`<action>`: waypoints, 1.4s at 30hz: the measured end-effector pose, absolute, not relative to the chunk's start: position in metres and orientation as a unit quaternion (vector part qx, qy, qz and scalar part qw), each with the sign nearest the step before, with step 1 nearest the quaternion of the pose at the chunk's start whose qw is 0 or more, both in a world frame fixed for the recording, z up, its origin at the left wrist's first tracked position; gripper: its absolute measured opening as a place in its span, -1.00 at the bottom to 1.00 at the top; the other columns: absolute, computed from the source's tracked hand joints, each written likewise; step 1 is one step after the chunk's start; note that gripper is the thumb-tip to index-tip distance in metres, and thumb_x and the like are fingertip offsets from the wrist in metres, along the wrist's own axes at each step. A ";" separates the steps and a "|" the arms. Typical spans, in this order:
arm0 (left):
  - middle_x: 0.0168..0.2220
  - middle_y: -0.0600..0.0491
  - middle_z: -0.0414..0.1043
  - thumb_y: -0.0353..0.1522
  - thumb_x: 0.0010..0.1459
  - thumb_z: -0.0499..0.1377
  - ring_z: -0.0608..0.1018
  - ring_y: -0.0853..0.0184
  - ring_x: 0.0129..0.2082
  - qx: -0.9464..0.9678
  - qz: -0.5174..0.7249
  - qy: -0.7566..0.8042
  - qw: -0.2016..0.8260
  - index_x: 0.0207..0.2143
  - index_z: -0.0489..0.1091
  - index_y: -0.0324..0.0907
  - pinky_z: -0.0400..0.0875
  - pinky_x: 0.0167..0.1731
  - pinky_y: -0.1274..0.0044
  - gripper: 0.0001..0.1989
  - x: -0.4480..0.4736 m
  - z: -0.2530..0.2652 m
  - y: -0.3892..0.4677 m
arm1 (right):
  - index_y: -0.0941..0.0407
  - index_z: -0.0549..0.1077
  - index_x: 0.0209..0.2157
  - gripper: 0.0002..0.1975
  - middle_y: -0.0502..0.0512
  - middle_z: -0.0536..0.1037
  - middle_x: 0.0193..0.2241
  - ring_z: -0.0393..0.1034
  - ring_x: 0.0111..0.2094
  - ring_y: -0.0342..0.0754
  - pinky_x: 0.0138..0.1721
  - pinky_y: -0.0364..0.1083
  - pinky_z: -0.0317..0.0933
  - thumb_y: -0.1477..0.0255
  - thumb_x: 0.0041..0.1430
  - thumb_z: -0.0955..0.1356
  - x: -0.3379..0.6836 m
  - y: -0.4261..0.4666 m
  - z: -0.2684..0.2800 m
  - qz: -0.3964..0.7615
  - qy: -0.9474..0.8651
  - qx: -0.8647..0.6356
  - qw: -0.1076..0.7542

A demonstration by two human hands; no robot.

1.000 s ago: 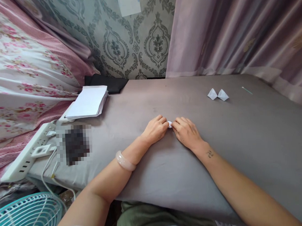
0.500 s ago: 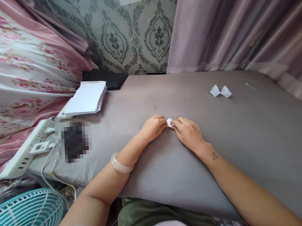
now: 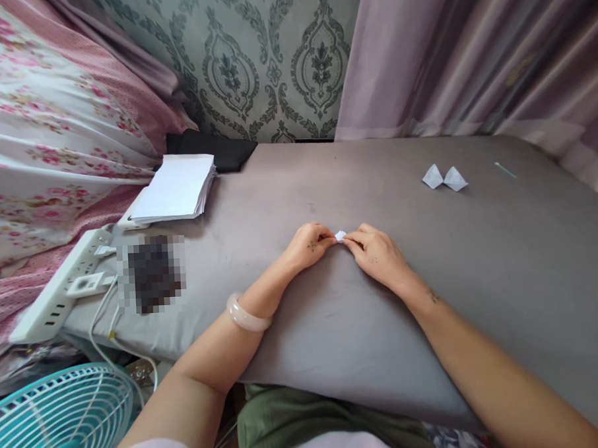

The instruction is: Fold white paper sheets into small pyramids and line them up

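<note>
A small piece of folded white paper [image 3: 340, 236] is pinched between my two hands, just over the grey cloth surface [image 3: 303, 329]. My left hand [image 3: 310, 243] grips its left side with thumb and fingers closed. On the opposite side my right hand [image 3: 374, 252] pinches it the same way. Fingers cover much of the paper, so its full shape cannot be made out. Two white folded paper shapes [image 3: 444, 177] with pointed corners sit side by side farther back on the right.
A stack of white paper [image 3: 176, 186] lies back left, by a black flat item [image 3: 214, 150]. A power strip [image 3: 64, 284] with cables runs along the left edge, near a blurred-out dark patch. A teal fan [image 3: 60, 419] stands lower left. A cotton swab [image 3: 505, 169] lies far right.
The view has shifted slightly. My fingers have changed their hold on the folded paper, and more of its top edge shows between them. Other things lie as before.
</note>
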State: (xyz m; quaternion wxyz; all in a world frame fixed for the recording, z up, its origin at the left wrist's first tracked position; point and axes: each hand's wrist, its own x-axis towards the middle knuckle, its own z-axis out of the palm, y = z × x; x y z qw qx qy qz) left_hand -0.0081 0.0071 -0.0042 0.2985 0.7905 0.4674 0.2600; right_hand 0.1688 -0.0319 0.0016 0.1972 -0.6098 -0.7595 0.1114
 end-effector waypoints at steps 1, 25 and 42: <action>-0.38 0.00 0.48 -0.34 0.12 0.15 0.44 0.36 -0.41 0.788 0.258 0.472 0.300 -0.35 0.54 -0.22 0.31 -0.34 0.54 -0.82 -0.008 -0.003 0.007 | -0.02 0.58 -0.27 -0.71 0.06 0.47 -0.37 0.33 -0.39 -0.09 -0.44 -0.11 0.06 0.26 0.27 0.23 0.170 -0.029 0.001 0.124 -0.753 -0.613 0.203; -0.61 0.08 0.33 -0.30 0.00 0.17 0.34 0.42 -0.56 0.695 0.235 0.569 0.373 -0.49 0.49 -0.28 0.20 -0.52 0.58 -0.79 0.001 0.002 0.012 | 0.05 0.55 -0.47 -0.76 0.04 0.59 -0.46 0.41 -0.43 -0.06 -0.44 -0.12 0.14 0.19 0.03 0.36 0.182 0.011 0.008 0.270 -0.703 -0.642 0.147; -0.38 -0.03 0.48 -0.35 0.05 0.16 0.45 0.31 -0.39 0.727 0.180 0.585 0.311 -0.31 0.46 -0.23 0.32 -0.34 0.49 -0.83 0.008 0.003 0.016 | 0.04 0.42 -0.25 -0.79 0.12 0.55 -0.30 0.40 -0.29 0.02 -0.37 -0.08 0.11 0.23 0.14 0.30 0.165 0.005 0.015 0.177 -0.703 -0.686 0.066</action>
